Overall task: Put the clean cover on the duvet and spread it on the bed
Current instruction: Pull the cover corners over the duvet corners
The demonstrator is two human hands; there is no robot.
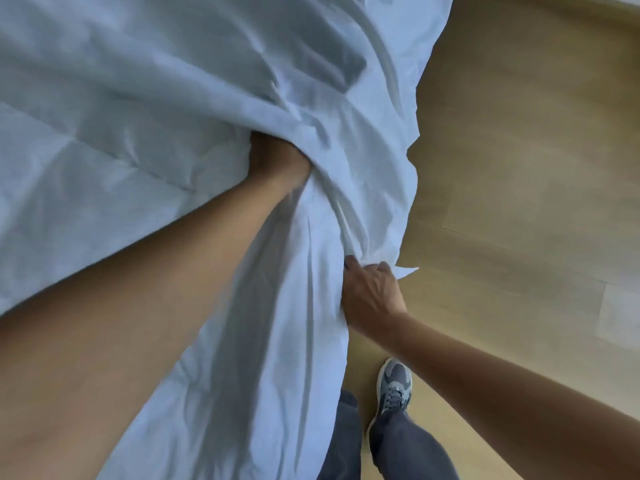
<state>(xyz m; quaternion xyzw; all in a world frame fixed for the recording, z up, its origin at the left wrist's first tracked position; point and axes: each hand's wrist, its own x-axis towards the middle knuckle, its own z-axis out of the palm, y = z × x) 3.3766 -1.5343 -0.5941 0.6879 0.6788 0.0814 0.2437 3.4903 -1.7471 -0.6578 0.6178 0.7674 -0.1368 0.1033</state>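
White cover (346, 98), duvet (86, 150) going in.
Left hand (277, 161) buried inside, fingers unseen; right hand (370, 292) pinches its edge, probably keeping the opening wide.

The bare left arm (156, 289) stretches forward from the lower left. The left hand (277, 161) is pushed into the cloth (329, 209), and its fingers are hidden under a fold. The bare right arm (502, 375) reaches in from the lower right. The right hand (370, 292), back upward, sits nearer the body than the left, its fingers (384, 267) curled tight on a bunch of the cloth's edge.
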